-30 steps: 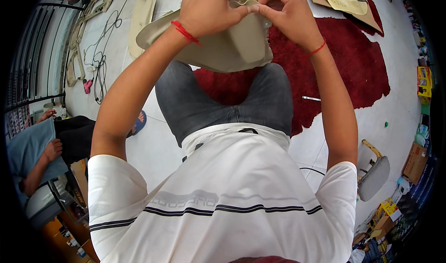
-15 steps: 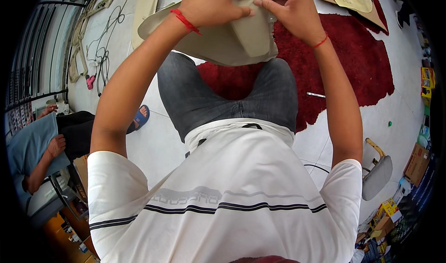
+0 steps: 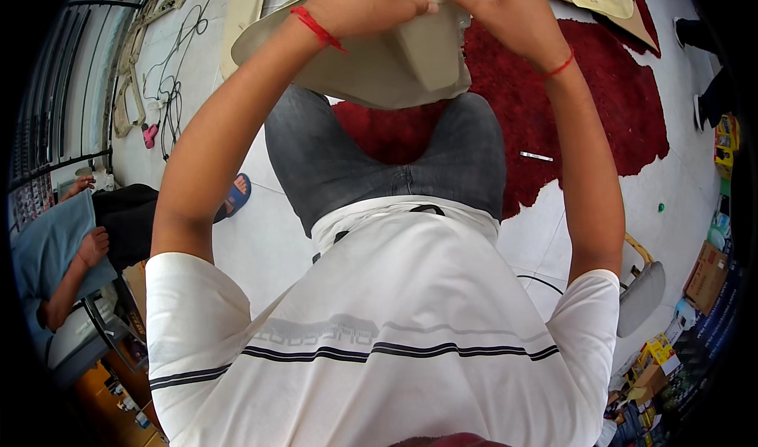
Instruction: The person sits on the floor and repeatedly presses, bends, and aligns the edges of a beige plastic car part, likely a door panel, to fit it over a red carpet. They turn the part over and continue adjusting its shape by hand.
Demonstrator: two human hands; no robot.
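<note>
On my feed, the left hand (image 3: pixel 363 5) overlaps a smooth beige moulded panel (image 3: pixel 379 69) — fingers cropped, so I can't tell its grip. The panel is by the grey-denim knees (image 3: pixel 467 135); the right hand (image 3: pixel 509 13) pinches its upper edge.

A panel (image 3: pixel 379 68) is held between left hand (image 3: pixel 367 6) and right hand (image 3: pixel 509 11), over the rug's (image 3: pixel 608 107) left edge. A strip (image 3: pixel 536 156) is laid by its near edge, cardboard (image 3: pixel 638 28) on its far right corner; cables (image 3: pixel 168 103) are strewn along the floor's (image 3: pixel 253 234) left edge.
</note>
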